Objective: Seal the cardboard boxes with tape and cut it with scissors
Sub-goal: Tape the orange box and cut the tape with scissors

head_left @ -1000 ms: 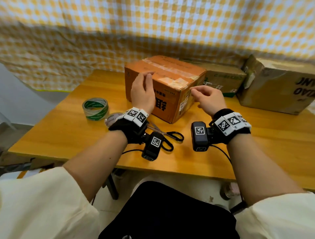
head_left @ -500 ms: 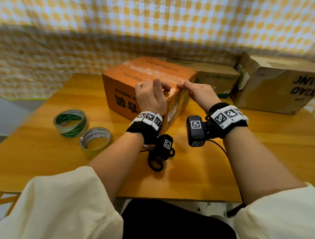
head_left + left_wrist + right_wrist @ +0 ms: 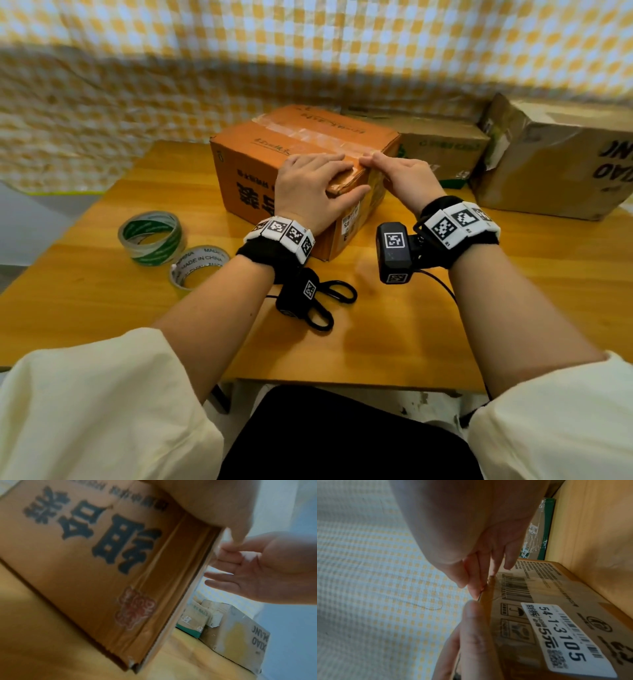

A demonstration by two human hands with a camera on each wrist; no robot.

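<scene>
An orange cardboard box (image 3: 253, 178) stands mid-table with a clear tape strip (image 3: 308, 137) along its top seam. My left hand (image 3: 308, 181) lies flat on the near top corner, thumb down the side. My right hand (image 3: 404, 174) has straight fingers touching the top edge at the tape's end. In the left wrist view the right hand (image 3: 257, 568) shows an open palm against the box (image 3: 85, 574) edge. The right wrist view shows fingertips (image 3: 488, 563) on the taped edge above a white label (image 3: 565, 635). Black scissors (image 3: 337, 294) lie partly under my left wrist.
A green-printed tape roll (image 3: 150, 236) and a clear roll (image 3: 198, 270) lie on the wooden table (image 3: 513, 291) at the left. Two more cardboard boxes (image 3: 445, 147) (image 3: 561, 161) stand behind on the right. A checked curtain hangs close behind.
The orange box has turned so its printed face points left. My left hand moved from the front face onto the near top corner; my right hand rose to the top edge.
</scene>
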